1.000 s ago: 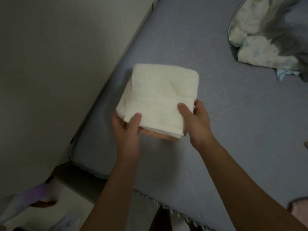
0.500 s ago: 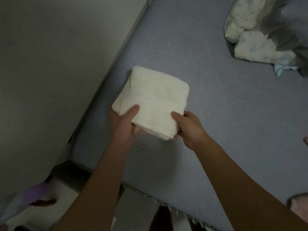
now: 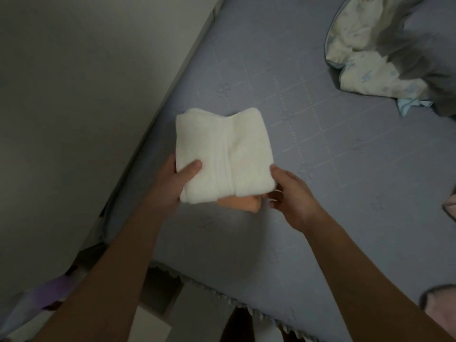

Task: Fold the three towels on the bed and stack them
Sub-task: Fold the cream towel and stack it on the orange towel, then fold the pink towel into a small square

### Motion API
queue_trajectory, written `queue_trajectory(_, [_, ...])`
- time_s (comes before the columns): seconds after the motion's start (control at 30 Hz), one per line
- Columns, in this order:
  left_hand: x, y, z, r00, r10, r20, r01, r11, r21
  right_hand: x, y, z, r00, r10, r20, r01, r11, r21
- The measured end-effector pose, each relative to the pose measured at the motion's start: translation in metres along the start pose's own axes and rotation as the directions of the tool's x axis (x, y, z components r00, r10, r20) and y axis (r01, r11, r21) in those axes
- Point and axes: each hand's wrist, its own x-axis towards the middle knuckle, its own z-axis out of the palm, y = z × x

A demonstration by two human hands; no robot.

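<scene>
A folded white towel (image 3: 223, 154) lies on top of a folded peach towel (image 3: 243, 203), of which only a near corner shows. The stack is at the left side of the blue-grey bed (image 3: 320, 193), close to the wall. My left hand (image 3: 172, 183) grips the stack's near left corner, thumb on top of the white towel and fingers hidden beneath. My right hand (image 3: 291, 196) is at the near right corner with its fingers apart, its fingertips just touching the towels' edge.
A grey wall (image 3: 86, 107) runs along the bed's left side. A crumpled pale blanket (image 3: 385, 53) lies at the far right. Pink cloth (image 3: 450, 208) shows at the right edge, and more pink cloth (image 3: 439, 307) at the lower right. The bed's scalloped foot edge (image 3: 222, 299) is just below my arms.
The stack has turned so the white towel's band now runs toward me. My right hand has loosened its grip and slipped to the near right corner. My left hand still holds on.
</scene>
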Motion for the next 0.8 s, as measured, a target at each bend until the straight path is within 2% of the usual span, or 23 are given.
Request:
queue_trajectory(0.1, [0.004,0.009,-0.012,0.999,0.007,0.034,-0.008,1.0,0.028,-0.001,0.004,0.004,0.993,-0.12,0.007,0.12,0.988,-0.093])
queue_trajectory(0.17, [0.004,0.006,-0.011,0.997,-0.023,-0.074,0.034,0.987,0.159,-0.001,0.017,0.01,0.993,-0.117,-0.017,0.109,0.96,-0.258])
queue_trajectory(0.2, [0.003,0.002,-0.008,0.986,-0.027,-0.164,0.073,0.956,0.283,0.0,0.025,0.01,0.994,-0.106,-0.019,0.092,0.927,-0.363])
queue_trajectory(0.27, [-0.008,-0.011,0.0,0.941,0.074,-0.33,0.121,0.837,0.534,-0.001,0.043,0.007,0.997,-0.076,-0.015,0.059,0.869,-0.492])
queue_trajectory(0.3, [-0.015,-0.014,0.004,0.915,0.197,-0.353,0.087,0.757,0.648,-0.003,0.051,0.002,0.998,-0.07,-0.005,0.058,0.866,-0.497])
queue_trajectory(0.37, [-0.031,-0.015,0.016,0.842,0.496,-0.214,-0.091,0.52,0.849,-0.012,0.065,-0.011,0.997,-0.074,0.02,0.074,0.87,-0.487])
queue_trajectory(0.4, [-0.037,-0.016,0.026,0.811,0.575,-0.105,-0.171,0.405,0.898,-0.017,0.074,-0.021,0.998,-0.067,0.02,0.068,0.867,-0.494])
queue_trajectory(0.43, [-0.041,-0.019,0.039,0.806,0.591,-0.013,-0.218,0.318,0.923,-0.023,0.084,-0.033,0.999,-0.048,0.021,0.052,0.861,-0.506])
queue_trajectory(0.5, [-0.047,-0.026,0.066,0.866,0.497,0.049,-0.179,0.217,0.96,-0.036,0.103,-0.067,1.0,-0.007,-0.006,0.002,0.845,-0.534])
queue_trajectory(0.57, [-0.047,-0.034,0.09,0.934,0.356,-0.001,-0.061,0.161,0.985,-0.051,0.122,-0.113,0.995,0.032,-0.092,-0.077,0.836,-0.543])
queue_trajectory(0.6, [-0.045,-0.038,0.097,0.946,0.321,-0.048,-0.002,0.155,0.988,-0.059,0.131,-0.14,0.988,0.039,-0.152,-0.117,0.827,-0.55])
queue_trajectory(0.67, [-0.039,-0.043,0.108,0.939,0.332,-0.094,0.065,0.098,0.993,-0.079,0.146,-0.195,0.961,0.0,-0.277,-0.163,0.809,-0.564])
queue_trajectory(0.77, [-0.037,-0.046,0.119,0.926,0.377,0.024,0.024,-0.124,0.992,-0.107,0.16,-0.275,0.877,-0.072,-0.475,-0.215,0.825,-0.523])
queue_trajectory(0.8, [-0.038,-0.044,0.119,0.929,0.366,0.061,-0.009,-0.143,0.99,-0.118,0.159,-0.3,0.846,-0.102,-0.523,-0.213,0.835,-0.508])
